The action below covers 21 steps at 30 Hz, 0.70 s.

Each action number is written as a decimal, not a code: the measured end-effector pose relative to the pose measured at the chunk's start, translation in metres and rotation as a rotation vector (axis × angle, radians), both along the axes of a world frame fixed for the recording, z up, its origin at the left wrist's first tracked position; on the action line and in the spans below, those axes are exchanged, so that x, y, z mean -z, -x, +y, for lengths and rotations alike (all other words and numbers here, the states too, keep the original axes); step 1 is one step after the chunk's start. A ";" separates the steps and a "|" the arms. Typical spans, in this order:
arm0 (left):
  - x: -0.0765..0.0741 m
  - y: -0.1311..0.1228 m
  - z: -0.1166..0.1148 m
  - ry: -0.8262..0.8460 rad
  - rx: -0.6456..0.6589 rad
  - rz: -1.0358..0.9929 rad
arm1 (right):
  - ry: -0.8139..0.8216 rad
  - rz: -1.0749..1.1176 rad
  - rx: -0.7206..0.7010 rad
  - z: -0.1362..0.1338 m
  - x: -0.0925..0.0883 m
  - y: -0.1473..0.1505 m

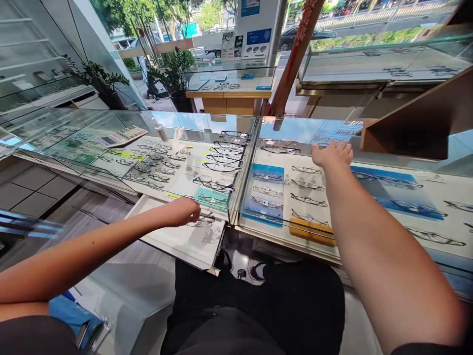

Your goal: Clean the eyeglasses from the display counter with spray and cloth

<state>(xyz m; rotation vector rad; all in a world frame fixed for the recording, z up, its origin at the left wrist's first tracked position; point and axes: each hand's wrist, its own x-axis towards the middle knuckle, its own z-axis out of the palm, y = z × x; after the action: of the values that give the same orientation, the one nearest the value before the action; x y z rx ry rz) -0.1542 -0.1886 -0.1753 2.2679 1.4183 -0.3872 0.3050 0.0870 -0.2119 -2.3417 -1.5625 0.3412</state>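
Bright daylight, entering from the far side through the street-facing glass; the far roadside trees [210,17] run pale in patches. Glass countertop [295,129] mirrors blue-white sky along its far strip, glare veiling detail there. Soft grey shadow across the right part of the white drawer [166,236], below the left hand [185,212]. Black trousers [254,296] near: very dark, folds mostly lost. Interior of the brown wooden box [410,130], right, likewise deep in shade. Right forearm [384,251] blurred toward the elbow (wide-angle stretch is also strong here). Fine eyeglasses [201,221] rims soft.
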 end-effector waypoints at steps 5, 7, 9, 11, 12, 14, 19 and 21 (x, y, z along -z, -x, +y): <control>0.055 0.016 0.025 -0.281 0.008 0.105 | -0.002 -0.017 0.026 0.000 0.000 0.000; 0.069 0.018 0.040 -0.334 -0.014 0.123 | -0.006 -0.015 0.026 -0.002 0.000 0.000; 0.078 0.020 0.058 -0.403 -0.061 0.119 | -0.001 -0.012 0.029 -0.004 -0.002 0.001; 0.084 0.023 0.077 -0.478 -0.095 0.109 | 0.000 -0.011 0.029 -0.007 -0.004 0.002; 0.086 0.024 0.087 -0.507 -0.099 0.103 | 0.000 -0.013 0.029 -0.008 -0.005 0.003; 0.089 0.024 0.109 -0.535 -0.085 0.090 | -0.004 -0.019 0.032 -0.010 -0.006 0.004; 0.099 0.011 0.166 -0.519 -0.011 0.041 | -0.015 -0.050 0.050 -0.010 -0.003 0.002; 0.105 0.001 0.181 -0.497 0.049 0.003 | -0.013 -0.068 0.052 -0.009 -0.002 0.001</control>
<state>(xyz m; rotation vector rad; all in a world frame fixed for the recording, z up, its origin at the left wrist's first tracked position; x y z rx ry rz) -0.1555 -0.0078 -0.2805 2.6912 1.6001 -0.0498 0.3042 0.0775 -0.2099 -2.4029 -1.5262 0.2413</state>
